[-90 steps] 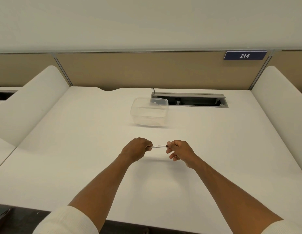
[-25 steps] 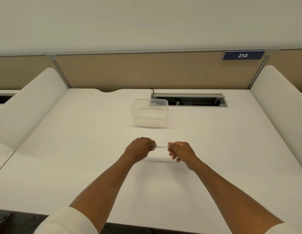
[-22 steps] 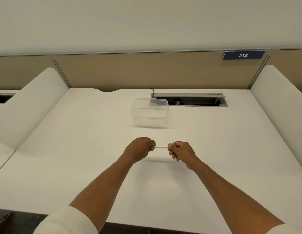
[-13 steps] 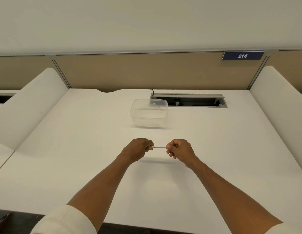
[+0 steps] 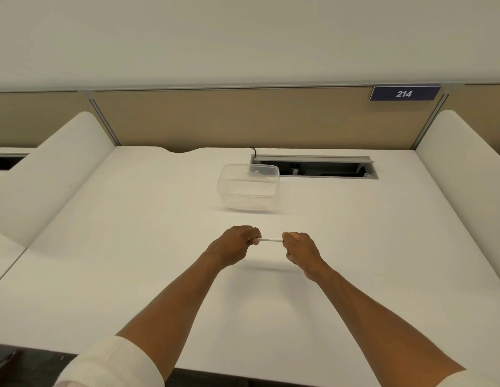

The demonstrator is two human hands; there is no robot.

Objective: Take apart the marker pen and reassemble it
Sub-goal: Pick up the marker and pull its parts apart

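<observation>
A thin white marker pen (image 5: 270, 239) lies level between my two fists, a little above the white desk (image 5: 131, 261). My left hand (image 5: 235, 243) is closed around its left end. My right hand (image 5: 298, 246) is closed around its right end. Only a short white stretch of the barrel with small print shows between them; both ends are hidden inside my fingers, so I cannot tell whether a cap is on.
A clear plastic container (image 5: 248, 186) stands on the desk beyond my hands. Behind it is an open cable tray slot (image 5: 321, 167) and a tan partition with a blue "214" sign (image 5: 404, 93). White curved dividers (image 5: 47, 169) flank both sides.
Both hands have stayed on the pen near the same spot. My right fist has turned slightly and closed more tightly over the right end.
</observation>
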